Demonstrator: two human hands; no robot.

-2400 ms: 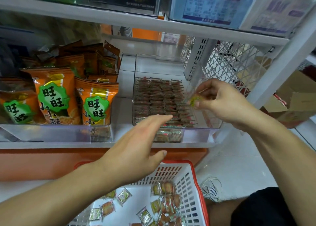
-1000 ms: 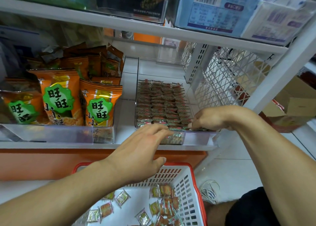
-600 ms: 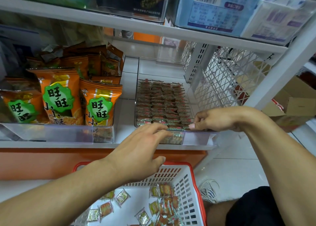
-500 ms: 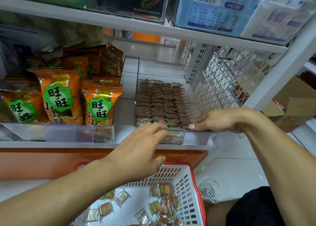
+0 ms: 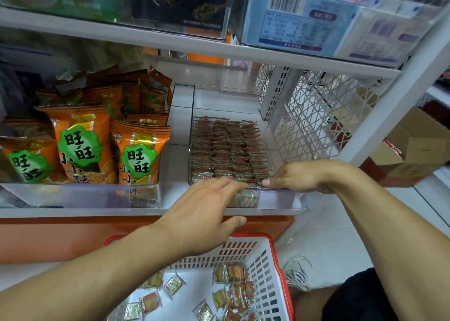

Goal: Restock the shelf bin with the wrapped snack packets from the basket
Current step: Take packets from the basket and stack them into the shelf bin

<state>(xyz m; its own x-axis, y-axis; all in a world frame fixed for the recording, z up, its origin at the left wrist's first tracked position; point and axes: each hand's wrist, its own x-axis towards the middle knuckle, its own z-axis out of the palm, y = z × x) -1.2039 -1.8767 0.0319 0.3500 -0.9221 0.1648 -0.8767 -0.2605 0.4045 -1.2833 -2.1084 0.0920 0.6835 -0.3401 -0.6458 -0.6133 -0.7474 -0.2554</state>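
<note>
Right hand [image 5: 299,177] down at the front right corner of the clear acrylic shelf bin [image 5: 277,199], fingers curled, tucking a packet into the front row; actual hold hidden, cannot tell. Left hand [image 5: 204,213] flat, fingers straight, steadying the row. Best pressed upright, edges aligned, crinkly film not crushed. More glossy square snack packets [image 5: 233,294] loose in the slotted white-and-red plastic basket [image 5: 265,267] below.

Left grip [image 5: 202,213] flat, right grip [image 5: 295,178] curled
</note>
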